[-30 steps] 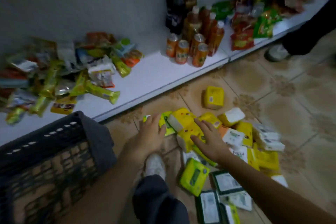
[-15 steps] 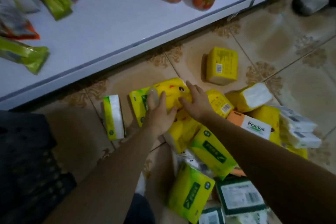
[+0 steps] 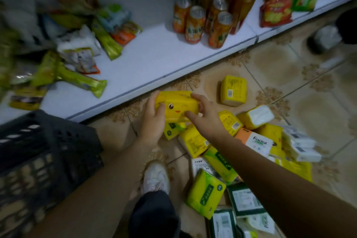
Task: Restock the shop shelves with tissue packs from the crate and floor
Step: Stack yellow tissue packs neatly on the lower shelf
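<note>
White shelf (image 3: 154,60): smooth, flat, with a bare stretch between snack bags (image 3: 77,54) and cans (image 3: 195,25). Black crate (image 3: 38,160), lattice plastic, at my left. Pile of packs (image 3: 218,162) on the tile floor (image 3: 309,102): soft bricks in glossy film. Change: the yellow pack (image 3: 177,106) with the cartoon face, down in the pile half a second ago, is now up beside the shelf edge, so placement looks next. Left hand (image 3: 152,120) and right hand (image 3: 206,120) each grip one end
</note>
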